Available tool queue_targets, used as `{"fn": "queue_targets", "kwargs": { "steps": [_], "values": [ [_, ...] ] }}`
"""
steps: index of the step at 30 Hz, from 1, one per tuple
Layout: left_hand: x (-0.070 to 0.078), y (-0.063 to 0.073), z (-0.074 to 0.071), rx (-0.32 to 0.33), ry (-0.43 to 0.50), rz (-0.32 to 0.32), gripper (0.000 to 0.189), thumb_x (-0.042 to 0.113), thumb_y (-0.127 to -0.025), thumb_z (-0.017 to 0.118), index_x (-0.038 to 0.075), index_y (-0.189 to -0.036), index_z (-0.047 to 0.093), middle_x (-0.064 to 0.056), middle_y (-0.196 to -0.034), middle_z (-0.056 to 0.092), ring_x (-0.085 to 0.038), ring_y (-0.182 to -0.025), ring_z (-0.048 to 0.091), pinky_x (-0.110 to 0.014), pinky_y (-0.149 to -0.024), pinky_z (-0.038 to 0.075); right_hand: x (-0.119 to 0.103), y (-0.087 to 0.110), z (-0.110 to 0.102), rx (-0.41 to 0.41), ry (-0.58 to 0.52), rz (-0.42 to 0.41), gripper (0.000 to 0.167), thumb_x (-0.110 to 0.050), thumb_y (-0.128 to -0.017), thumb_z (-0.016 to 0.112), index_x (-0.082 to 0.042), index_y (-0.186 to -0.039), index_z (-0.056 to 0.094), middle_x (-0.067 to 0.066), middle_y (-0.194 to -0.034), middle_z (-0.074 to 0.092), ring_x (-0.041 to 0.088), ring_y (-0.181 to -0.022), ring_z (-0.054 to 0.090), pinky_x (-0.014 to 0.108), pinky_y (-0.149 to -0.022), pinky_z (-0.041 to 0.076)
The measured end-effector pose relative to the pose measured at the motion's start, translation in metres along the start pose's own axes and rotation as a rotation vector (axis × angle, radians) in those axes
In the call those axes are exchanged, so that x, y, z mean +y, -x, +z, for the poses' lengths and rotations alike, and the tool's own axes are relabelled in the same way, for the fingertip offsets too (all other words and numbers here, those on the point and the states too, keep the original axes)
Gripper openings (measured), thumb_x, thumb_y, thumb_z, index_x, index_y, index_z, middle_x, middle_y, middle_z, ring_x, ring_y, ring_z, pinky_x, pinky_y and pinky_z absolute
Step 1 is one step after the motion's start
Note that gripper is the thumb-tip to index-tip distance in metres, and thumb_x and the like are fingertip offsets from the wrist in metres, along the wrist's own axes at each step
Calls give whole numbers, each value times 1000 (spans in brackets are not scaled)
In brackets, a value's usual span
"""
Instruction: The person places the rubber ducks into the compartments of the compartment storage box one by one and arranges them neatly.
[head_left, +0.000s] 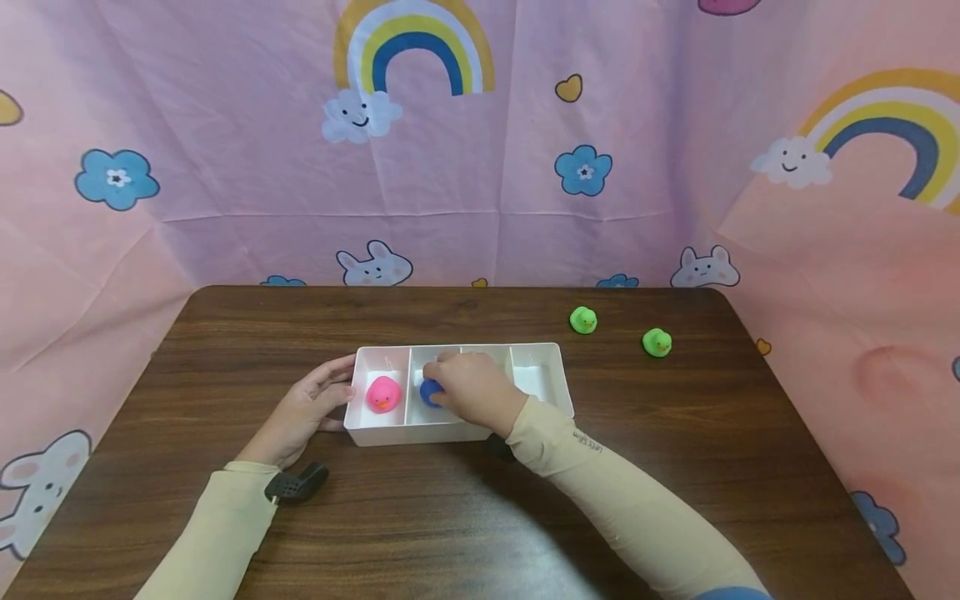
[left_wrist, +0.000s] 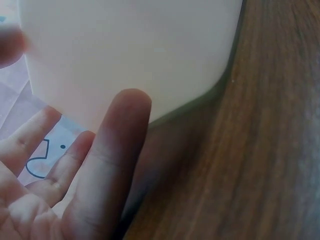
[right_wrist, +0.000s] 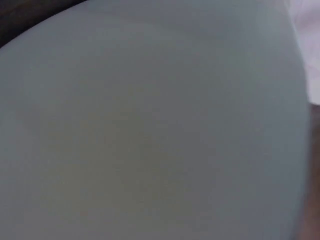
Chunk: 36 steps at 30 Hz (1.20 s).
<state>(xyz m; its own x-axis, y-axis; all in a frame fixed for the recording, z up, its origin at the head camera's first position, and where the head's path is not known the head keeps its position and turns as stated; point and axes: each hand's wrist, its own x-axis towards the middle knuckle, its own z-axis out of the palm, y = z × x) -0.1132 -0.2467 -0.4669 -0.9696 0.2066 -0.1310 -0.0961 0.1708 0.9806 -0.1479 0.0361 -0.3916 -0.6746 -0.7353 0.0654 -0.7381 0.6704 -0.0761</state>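
Observation:
A white tray (head_left: 420, 434) with a row of compartments lies on the table. My left hand (head_left: 306, 408) steadies its left end, thumb and fingers lightly bent; in the left wrist view the thumb (left_wrist: 117, 150) rests against the tray's pale outer wall (left_wrist: 145, 45). A pink toy duck (head_left: 384, 394) sits in the leftmost compartment. Over the second compartment, my right hand (head_left: 480, 390) pinches a blue toy duck (head_left: 429, 392), mostly hidden by the fingers. The right wrist view is filled by a blurred pale surface, and no fingers can be made out there.
Two green toy ducks (head_left: 583, 320) stand behind and to the right of the tray on the brown wooden table (head_left: 675, 467). The right forearm hides part of the tray's front. A patterned pink cloth (head_left: 435, 183) hangs around the table's back and sides.

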Motion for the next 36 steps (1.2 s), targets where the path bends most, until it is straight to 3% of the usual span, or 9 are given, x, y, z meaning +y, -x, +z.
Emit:
{"fn": "queue_targets", "kwargs": {
  "steps": [6,13,19,25,32,36],
  "values": [
    [1,1,2,1,-9,-9,64,29,-105,62,10,-160,36,-24,-161,37,-7,-112,63,-39,-81,62,11,11,-14,-28,-187,43,36,-28,-95,77,-12,-127,71,2,-119,72,16,-102,70,32,-85,58],
    [3,2,2,-5,-16,-1,63,28,-105,61,9,-160,35,-25,-161,37,-9,-113,64,-39,-81,62,51,42,-42,63,-523,62,35,-20,-95,78,-8,-127,70,7,-121,72,13,-87,67,28,-75,57],
    [5,2,1,-3,-18,-10,63,27,-105,61,9,-160,35,-25,-161,37,-22,-120,63,-39,-82,62,96,74,-57,101,-747,132,38,-12,-94,77,-5,-131,67,11,-129,68,31,-116,66,46,-96,56],
    [4,3,1,-9,-5,-3,64,26,-105,61,9,-160,34,-25,-161,37,-16,-114,65,-38,-81,62,142,108,-62,159,-734,252,41,-14,-95,77,-10,-134,66,10,-132,66,30,-121,63,51,-100,53],
    [4,5,1,-10,1,0,63,26,-106,60,9,-160,34,-24,-161,38,-16,-115,65,-39,-81,62,195,146,-65,183,-762,390,43,-22,-99,72,-7,-138,61,14,-137,63,36,-125,61,28,-95,54],
    [4,5,1,-3,-8,1,63,27,-105,61,9,-160,35,-25,-161,38,-17,-114,65,-39,-81,62,220,168,-63,190,-676,473,45,-25,-100,70,-6,-140,59,17,-143,60,37,-130,57,43,-101,52]
  ]
}}
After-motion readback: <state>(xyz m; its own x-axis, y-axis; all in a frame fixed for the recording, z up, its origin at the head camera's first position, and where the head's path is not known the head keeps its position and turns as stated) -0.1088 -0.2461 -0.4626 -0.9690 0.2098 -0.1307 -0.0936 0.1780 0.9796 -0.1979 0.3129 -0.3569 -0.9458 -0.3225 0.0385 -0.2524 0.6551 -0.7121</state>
